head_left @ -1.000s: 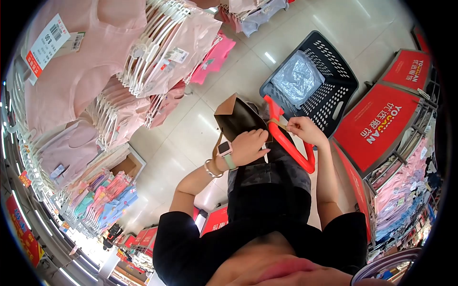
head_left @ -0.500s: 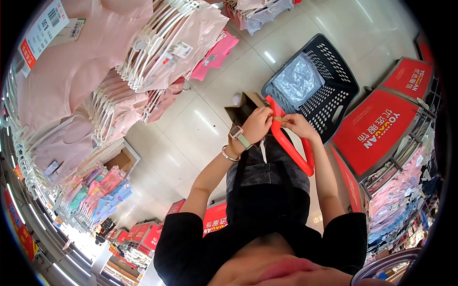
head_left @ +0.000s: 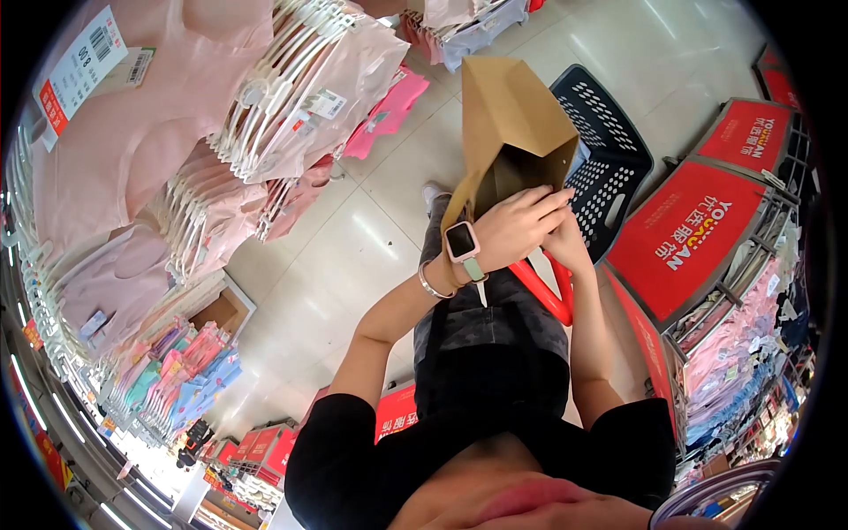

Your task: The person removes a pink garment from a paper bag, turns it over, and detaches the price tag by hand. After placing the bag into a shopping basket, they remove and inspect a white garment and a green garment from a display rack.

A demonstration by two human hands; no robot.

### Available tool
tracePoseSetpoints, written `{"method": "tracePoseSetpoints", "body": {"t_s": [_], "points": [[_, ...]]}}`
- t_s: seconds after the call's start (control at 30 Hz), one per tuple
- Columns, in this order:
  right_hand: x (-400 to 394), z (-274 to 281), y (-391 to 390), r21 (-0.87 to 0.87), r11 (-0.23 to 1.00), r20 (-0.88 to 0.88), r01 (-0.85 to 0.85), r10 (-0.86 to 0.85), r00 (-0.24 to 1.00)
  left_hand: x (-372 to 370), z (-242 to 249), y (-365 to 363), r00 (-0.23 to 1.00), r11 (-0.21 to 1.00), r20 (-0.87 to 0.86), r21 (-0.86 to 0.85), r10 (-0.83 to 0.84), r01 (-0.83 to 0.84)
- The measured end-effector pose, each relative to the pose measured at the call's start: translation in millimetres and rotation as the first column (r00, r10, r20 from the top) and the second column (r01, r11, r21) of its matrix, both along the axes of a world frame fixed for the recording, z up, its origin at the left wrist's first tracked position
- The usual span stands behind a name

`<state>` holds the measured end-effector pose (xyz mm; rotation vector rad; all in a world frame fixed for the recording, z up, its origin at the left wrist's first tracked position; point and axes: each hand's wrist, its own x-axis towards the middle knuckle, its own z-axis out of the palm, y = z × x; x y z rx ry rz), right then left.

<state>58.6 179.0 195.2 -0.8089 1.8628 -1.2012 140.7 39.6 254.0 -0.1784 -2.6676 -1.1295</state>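
A brown paper bag (head_left: 512,106) hangs in front of me, its mouth tipped towards me and its dark inside showing. My left hand (head_left: 521,228), with a watch on the wrist, lies across the near rim, fingers bent together at the bag's right corner. Beside and partly under it, my right hand (head_left: 567,243) is closed at the same corner; its fingertips are partly hidden. Below both hands is the red handle (head_left: 549,291) of a dark shopping basket (head_left: 605,146). The bag covers much of the basket.
Pink garments on white hangers (head_left: 300,97) fill the left side. Red sign panels (head_left: 689,238) front the racks to my right, with folded clothes (head_left: 733,344) below. Tiled floor (head_left: 353,230) runs between. A shoe (head_left: 435,193) shows beside the bag.
The paper bag has swung up and opened, now covering part of the basket. My hands have moved from the red handle to the bag's rim and come closer together.
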Motion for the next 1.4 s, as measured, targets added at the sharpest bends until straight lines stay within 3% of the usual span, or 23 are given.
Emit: {"method": "tracePoseSetpoints", "body": {"t_s": [0.07,0.1,0.13,0.17,0.2,0.3,0.37,0.4,0.5,0.67,0.73,0.8,0.9,0.97,1.0,1.13,1.17,1.3,1.4], "points": [[4,-29,17,-0.008,0.977,0.086,0.214,-0.213,0.973,-12,-5,1,0.999,0.999,-0.051,0.052,0.012,-0.009],[2,-27,20,-0.007,0.977,0.084,0.214,-0.213,0.973,-15,-14,2,0.997,0.978,0.059,0.2,0.056,-0.067],[0,-23,22,0.124,0.958,0.117,0.257,-0.271,0.955,-18,-26,2,0.981,0.932,0.176,0.334,0.084,-0.14],[-1,-22,24,0.253,0.924,0.144,0.287,-0.33,0.933,-20,-47,1,0.976,0.87,0.184,0.456,0.117,-0.19],[-2,-24,29,0.25,0.926,0.146,0.282,-0.324,0.935,-19,-71,1,0.972,0.871,0.163,0.436,0.17,-0.225],[-2,-20,44,0.275,0.92,0.034,0.28,-0.301,0.953,-7,-86,-9,0.986,0.939,0.126,0.312,0.106,-0.141],[-2,-28,63,0.285,0.906,0.032,0.313,-0.336,0.941,3,-89,-6,0.944,0.904,0.327,0.411,-0.027,-0.117],[-3,-29,71,0.29,0.894,0.026,0.343,-0.365,0.931,6,-91,-4,0.942,0.904,0.334,0.411,-0.025,-0.122],[2,-27,83,0.358,0.878,-0.032,0.319,-0.33,0.944,3,-89,-5,0.931,0.974,0.349,0.226,-0.109,0.03],[10,-25,97,0.411,0.885,0.035,0.219,-0.256,0.966,-10,-83,-6,0.931,0.977,0.301,0.104,-0.209,0.185],[7,-18,95,0.404,0.873,-0.046,0.274,-0.279,0.959,-12,-90,-7,0.913,0.949,0.29,-0.041,-0.288,0.313],[3,-11,93,0.364,0.834,-0.224,0.415,-0.354,0.908,-12,-94,-10,0.918,0.944,0.269,-0.073,-0.291,0.321],[-12,-6,99,0.274,0.789,-0.379,0.549,-0.436,0.816,-13,-95,-21,0.954,0.934,-0.047,-0.223,-0.297,0.28],[-20,1,105,0.252,0.742,-0.529,0.622,-0.432,0.73,-10,-99,-27,0.946,0.911,0.049,-0.256,-0.321,0.322],[-24,1,107,0.221,0.715,-0.548,0.663,-0.472,0.691,-9,-103,-31,0.931,0.887,0.14,-0.285,-0.337,0.364],[-27,10,118,0.208,0.675,-0.573,0.708,-0.503,0.647,-1,-96,-38,0.931,0.822,0.039,-0.458,-0.362,0.339],[-26,11,120,0.195,0.667,-0.597,0.719,-0.501,0.626,-1,-106,-38,0.883,0.779,-0.119,-0.534,-0.454,0.328],[-27,8,128,0.187,0.629,-0.631,0.755,-0.512,0.583,4,-116,-52,0.791,0.687,-0.134,-0.595,-0.597,0.418],[-22,0,126,0.183,0.663,-0.524,0.726,-0.558,0.643,6,-122,-62,0.869,0.699,0.044,-0.576,-0.493,0.425]]}}
